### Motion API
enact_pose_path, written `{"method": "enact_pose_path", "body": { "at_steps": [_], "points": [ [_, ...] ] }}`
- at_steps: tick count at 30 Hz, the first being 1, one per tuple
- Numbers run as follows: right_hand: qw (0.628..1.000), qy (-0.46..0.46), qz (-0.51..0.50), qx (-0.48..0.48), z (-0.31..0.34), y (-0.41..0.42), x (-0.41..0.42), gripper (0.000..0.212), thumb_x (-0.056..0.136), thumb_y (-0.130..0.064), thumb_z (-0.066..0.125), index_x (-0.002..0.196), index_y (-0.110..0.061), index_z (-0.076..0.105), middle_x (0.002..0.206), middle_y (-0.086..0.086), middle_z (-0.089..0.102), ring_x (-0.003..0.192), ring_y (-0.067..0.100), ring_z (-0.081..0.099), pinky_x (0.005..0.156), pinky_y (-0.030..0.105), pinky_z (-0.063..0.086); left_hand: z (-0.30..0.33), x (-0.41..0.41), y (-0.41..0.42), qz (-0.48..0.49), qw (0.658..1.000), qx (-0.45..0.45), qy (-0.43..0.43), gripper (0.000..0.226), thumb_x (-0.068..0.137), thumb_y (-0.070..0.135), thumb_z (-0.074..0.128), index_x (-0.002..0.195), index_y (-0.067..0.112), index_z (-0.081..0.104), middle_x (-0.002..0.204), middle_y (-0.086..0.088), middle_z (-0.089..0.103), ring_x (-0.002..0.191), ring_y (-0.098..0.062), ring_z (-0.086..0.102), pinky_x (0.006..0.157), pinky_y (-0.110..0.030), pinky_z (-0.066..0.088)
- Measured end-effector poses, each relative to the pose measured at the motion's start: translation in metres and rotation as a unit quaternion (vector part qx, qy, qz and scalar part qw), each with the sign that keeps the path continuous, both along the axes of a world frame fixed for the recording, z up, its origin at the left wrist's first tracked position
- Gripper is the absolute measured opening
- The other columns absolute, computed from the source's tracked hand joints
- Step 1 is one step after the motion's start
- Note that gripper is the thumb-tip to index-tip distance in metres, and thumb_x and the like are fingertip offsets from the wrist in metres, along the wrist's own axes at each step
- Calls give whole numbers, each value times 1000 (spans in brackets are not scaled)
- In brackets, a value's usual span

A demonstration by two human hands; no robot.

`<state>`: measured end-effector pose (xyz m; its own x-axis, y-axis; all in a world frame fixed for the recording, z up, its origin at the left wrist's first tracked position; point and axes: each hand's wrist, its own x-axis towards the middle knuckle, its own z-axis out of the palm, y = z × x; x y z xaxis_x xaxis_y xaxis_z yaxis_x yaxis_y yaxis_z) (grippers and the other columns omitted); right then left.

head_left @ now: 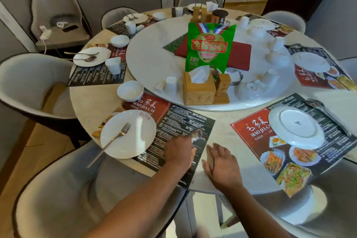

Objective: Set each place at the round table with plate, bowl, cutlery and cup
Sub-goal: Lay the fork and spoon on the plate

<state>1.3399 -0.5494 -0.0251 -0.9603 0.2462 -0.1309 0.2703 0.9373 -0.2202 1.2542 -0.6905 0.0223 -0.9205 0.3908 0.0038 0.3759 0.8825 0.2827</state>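
Observation:
My left hand (pixel 178 151) grips a metal spoon (pixel 196 135) by its handle, the bowl of the spoon over the dark placemat (pixel 185 121) of the near place. On that mat's left lies a white plate (pixel 128 134) with a fork (pixel 114 140) across it, and a white bowl (pixel 130 91) stands beyond it. My right hand (pixel 222 166) lies open, flat on the table edge beside the mat. The place to the right has an upside-down plate (pixel 295 126) and a spoon (pixel 326 111) on its placemat.
A turntable (pixel 154 48) holds a green snack bag (pixel 209 48), wooden tissue box (pixel 199 89), white teapots (pixel 253 91) and cups (pixel 171 83). Further places on the left have plates, bowls, cups and cutlery. Grey chairs (pixel 63 189) ring the table.

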Motion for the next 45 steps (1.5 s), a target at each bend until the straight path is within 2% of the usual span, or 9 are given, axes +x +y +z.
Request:
{"method": "enact_pose_path", "body": {
  "at_steps": [6,10,13,16,17,20,26,34,45],
  "points": [
    [998,-6,55,6,-1,23,-9,68,96,-61,30,154,-25,33,160,5,31,143,28,30,114,46,30,-14,-3,18,60,998,1,-12,17,101,26,55,94,19,69,78,3,67,68,-15,64,65,-30,56],
    [995,8,91,25,4,28,-22,66,97,-60,33,153,-25,35,159,6,33,143,27,32,116,46,28,-14,-4,15,119,992,34,-9,16,102,19,54,102,16,69,81,1,67,66,-13,62,57,-25,49],
    [993,36,115,11,8,16,-34,63,93,-60,41,147,-26,43,151,5,44,136,25,39,112,44,33,-15,-6,1,181,975,125,-37,22,103,12,49,119,13,64,101,-2,67,79,-10,61,67,-16,49],
    [989,53,137,9,12,-12,-50,61,90,-58,51,142,-26,47,144,4,50,131,24,44,109,45,36,-18,-12,-33,202,976,79,-3,24,103,22,44,121,18,60,105,5,62,75,-3,50,61,-5,40],
    [988,52,145,11,11,-23,-55,61,89,-57,54,141,-26,48,143,4,51,131,25,45,109,46,36,-15,-13,-47,205,976,65,0,24,101,22,47,122,21,59,107,4,63,77,-8,55,63,-7,43],
    [984,35,172,18,11,-54,-65,61,86,-55,61,139,-25,51,142,7,52,131,29,48,108,51,39,-6,-13,-82,223,974,45,10,31,94,14,57,124,20,61,109,-5,62,89,-28,67,75,-36,57],
    [980,4,199,22,3,-88,-73,63,91,-53,52,145,-22,44,154,11,40,141,32,37,113,54,33,-10,-27,-146,228,973,20,14,28,101,23,50,120,24,71,111,-5,65,100,-27,66,80,-37,54],
    [989,12,148,0,0,-96,-63,59,94,-57,41,146,-29,42,154,3,39,141,25,35,116,44,31,-23,-40,-172,214,976,29,14,27,102,25,51,117,21,74,115,-4,69,102,-23,67,83,-34,57],
    [994,-53,90,10,7,-116,-61,67,98,-55,32,158,-27,21,166,1,19,151,25,17,122,44,17,-28,-50,-194,167,984,-48,34,25,102,32,51,104,22,74,97,1,74,87,-17,68,66,-28,48]
  ]
}}
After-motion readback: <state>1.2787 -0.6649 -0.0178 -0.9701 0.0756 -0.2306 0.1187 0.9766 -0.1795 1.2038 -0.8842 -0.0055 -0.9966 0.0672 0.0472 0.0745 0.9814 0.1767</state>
